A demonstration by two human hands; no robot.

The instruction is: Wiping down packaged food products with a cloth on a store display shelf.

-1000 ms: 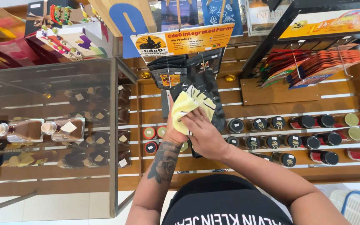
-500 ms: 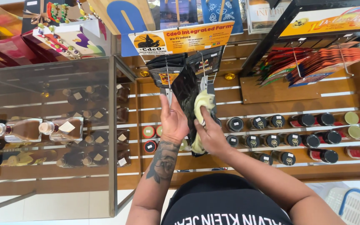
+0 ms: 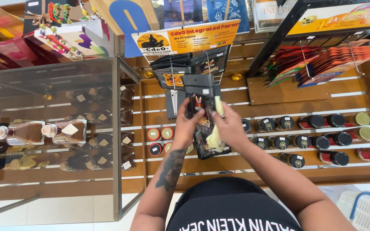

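A black foil pouch (image 3: 201, 112) with a red and yellow label hangs at the front of a row of pouches on a hook. My left hand (image 3: 188, 124) grips its left edge. My right hand (image 3: 230, 128) presses a pale yellow cloth (image 3: 216, 136) against the pouch's right side. More black pouches (image 3: 189, 64) hang behind it, under a yellow printed sign (image 3: 186, 37).
Dark-lidded jars (image 3: 305, 124) line the wooden shelves (image 3: 279, 96) to the right, small red tins (image 3: 159, 134) to the left. A glass case (image 3: 56, 128) with bottles stands at left. Red and orange packets (image 3: 317, 60) hang upper right. A basket (image 3: 365, 209) sits lower right.
The yellow cloth was spread wide over the pouch a second ago; now it is bunched at the pouch's right side. My left hand has shifted to the pouch's left edge.
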